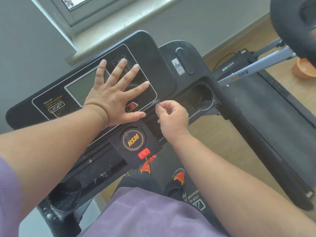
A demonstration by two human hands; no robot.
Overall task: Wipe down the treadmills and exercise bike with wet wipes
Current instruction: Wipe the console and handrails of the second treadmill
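On treadmill console (150,53): left hand (112,98) flat; right hand (172,117) pinching film edge.

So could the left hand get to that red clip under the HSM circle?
Probably yes. The left hand lies flat on the console, holding nothing, and the red clip sits uncovered just below the HSM badge, with nothing between them.

left hand (112,93) on console (153,53) | right hand (172,118) at its edge, perhaps touching

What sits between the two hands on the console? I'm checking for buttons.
In the head view, a red button lies between the left hand and the right hand.
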